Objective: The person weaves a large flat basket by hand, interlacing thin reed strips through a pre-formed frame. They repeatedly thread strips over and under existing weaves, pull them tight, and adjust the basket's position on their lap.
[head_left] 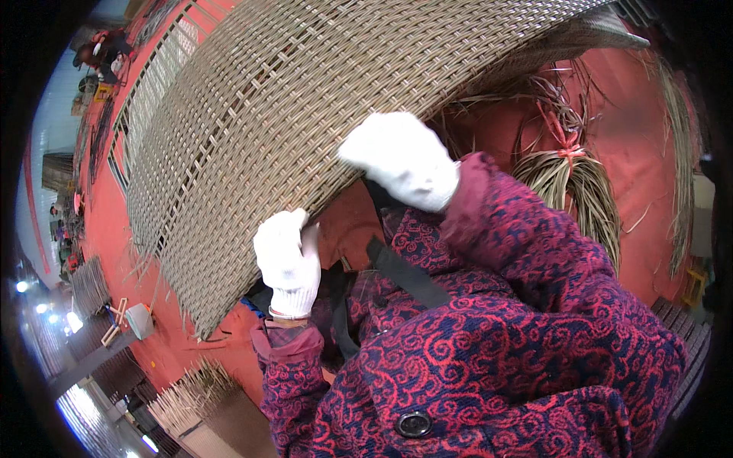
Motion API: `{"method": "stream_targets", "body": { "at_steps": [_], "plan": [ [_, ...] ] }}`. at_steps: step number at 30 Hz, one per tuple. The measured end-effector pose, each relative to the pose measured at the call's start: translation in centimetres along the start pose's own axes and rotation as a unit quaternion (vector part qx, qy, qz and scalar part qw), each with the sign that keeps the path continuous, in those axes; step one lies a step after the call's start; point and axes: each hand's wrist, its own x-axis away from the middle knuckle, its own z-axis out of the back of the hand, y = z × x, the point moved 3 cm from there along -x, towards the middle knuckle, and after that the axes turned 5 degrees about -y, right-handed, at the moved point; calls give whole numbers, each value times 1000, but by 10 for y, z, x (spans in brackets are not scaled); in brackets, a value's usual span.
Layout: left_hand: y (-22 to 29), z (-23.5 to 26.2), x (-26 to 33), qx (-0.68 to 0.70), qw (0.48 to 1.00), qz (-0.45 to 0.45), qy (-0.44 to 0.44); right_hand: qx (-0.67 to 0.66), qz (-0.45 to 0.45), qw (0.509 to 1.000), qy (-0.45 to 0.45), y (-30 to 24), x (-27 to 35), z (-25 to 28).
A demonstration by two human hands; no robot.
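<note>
A large woven wicker panel [328, 84] of flat brown-grey strips slants across the upper half of the view, its near edge toward my body. My left hand [286, 256], in a white knitted glove, is closed at that near edge, with the thumb on the side toward the right hand. Farther up the same edge my right hand [401, 159], also gloved in white, is closed over the rim. Its fingertips are hidden, so any loose strip inside cannot be made out. Open gaps in the weave run in a line across the panel's left part.
A bundle of loose strips [569, 179] tied with red hangs or lies at the right on red sheeting [637, 168]. Lower left are a box of thin sticks [200, 393] and a pale container [140, 320]. Other people [107, 53] are far off at the upper left.
</note>
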Motion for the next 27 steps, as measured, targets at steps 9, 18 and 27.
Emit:
{"method": "stream_targets", "body": {
  "at_steps": [9, 18, 27],
  "plan": [
    [44, -28, -53, -22, 996, -80, -24, 63, 29, 997, -19, 26, 4, 22],
    [75, -20, -80, -17, 996, -64, -64, 52, -7, 999, -5, 12, 4, 33],
    [73, -26, -82, -97, 986, -91, -99, 48, 11, 999, 6, 14, 10, 25]
  ]
}}
